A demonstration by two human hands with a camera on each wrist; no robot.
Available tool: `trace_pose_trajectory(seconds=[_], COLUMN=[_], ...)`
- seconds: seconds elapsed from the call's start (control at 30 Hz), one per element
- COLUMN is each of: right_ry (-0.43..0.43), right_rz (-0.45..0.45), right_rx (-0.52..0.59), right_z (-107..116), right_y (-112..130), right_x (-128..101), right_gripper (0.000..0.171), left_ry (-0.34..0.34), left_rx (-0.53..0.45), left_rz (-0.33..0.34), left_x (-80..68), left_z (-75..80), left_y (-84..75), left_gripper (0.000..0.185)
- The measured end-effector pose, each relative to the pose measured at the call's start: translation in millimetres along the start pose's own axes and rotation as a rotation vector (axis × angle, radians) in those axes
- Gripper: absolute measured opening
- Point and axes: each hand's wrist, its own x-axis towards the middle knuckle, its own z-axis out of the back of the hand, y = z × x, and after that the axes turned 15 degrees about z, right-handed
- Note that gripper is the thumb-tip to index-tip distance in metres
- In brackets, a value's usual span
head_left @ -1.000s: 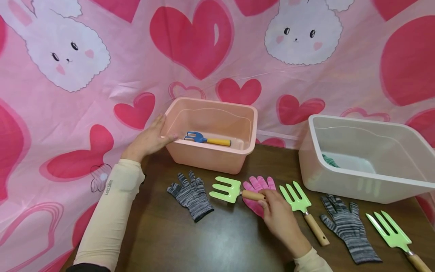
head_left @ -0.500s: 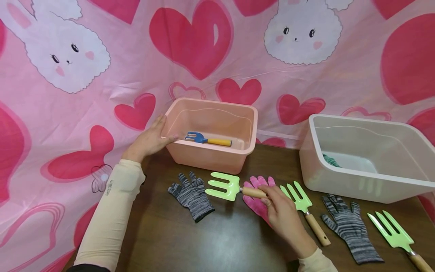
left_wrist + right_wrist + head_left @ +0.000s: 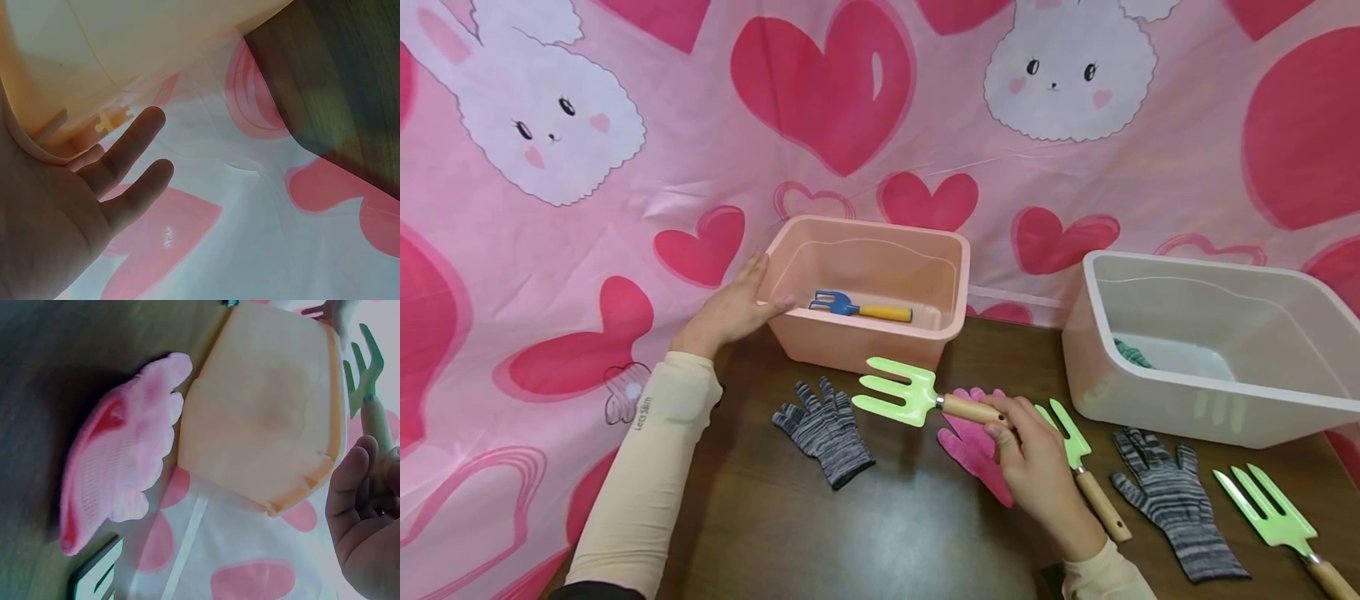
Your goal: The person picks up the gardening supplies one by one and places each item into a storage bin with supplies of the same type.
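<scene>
My right hand [image 3: 1037, 471] pinches the wooden handle [image 3: 970, 409] of a light-green hand fork [image 3: 901, 393]. The fork is raised above the table, its tines pointing left before the bin's front wall. Beneath the handle lies a pink glove [image 3: 973, 458], partly covered by hand and fork. My left hand [image 3: 730, 310] rests at the left corner of a pink plastic bin [image 3: 865, 343], thumb on the rim. In the left wrist view two fingers [image 3: 134, 140] extend along its outside. Inside the bin lies a blue fork with a yellow handle [image 3: 886, 313].
A grey-striped glove [image 3: 831, 442] lies left of the pink one. Right of my right hand are another green fork [image 3: 1101, 500], a second grey glove [image 3: 1180, 508] and a third green fork [image 3: 1273, 517]. Behind them stands a white bin [image 3: 1210, 408] holding something green [image 3: 1131, 353].
My right hand has lifted the green fork off the table, up toward the pink bin, showing more of the pink glove. The left hand has stayed at the bin's corner.
</scene>
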Motion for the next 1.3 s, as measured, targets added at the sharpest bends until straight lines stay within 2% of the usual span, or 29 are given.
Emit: trace_pose_trajectory(seconds=[0.27, 0.5, 0.67, 0.77, 1.0, 1.3], right_ry=[-0.056, -0.157, -0.203, -0.206, -0.207, -0.213], right_rz=[0.032, 0.111, 0.127, 0.100, -0.032, -0.091], right_rx=[-0.015, -0.064, -0.080, -0.100, -0.079, -0.035], right_z=[4.5, 6.7, 7.8, 7.2, 3.8, 2.7], right_y=[-0.3, -6.4, -11.2, -14.2, -21.6, -24.9], right_x=[5.9, 10.4, 16.6, 19.9, 24.1, 30.3], right_gripper=[0.030, 0.032, 0.032, 0.028, 0.021, 0.022], left_ry=[-0.004, 0.003, -0.001, -0.002, -0.001, -0.002], left_rx=[0.002, 0.002, -0.005, -0.003, -0.012, -0.018], left_rz=[-0.012, -0.001, 0.002, 0.002, 0.001, 0.008], left_x=[1.6, 2.3, 2.0, 1.8, 0.9, 0.8], left_z=[-1.4, -3.1, -3.7, -3.5, -2.8, -1.1], left_y=[0.9, 1.4, 2.4, 2.7, 2.6, 0.4], left_gripper=[0.109, 0.110, 0.107, 0.107, 0.102, 0.104])
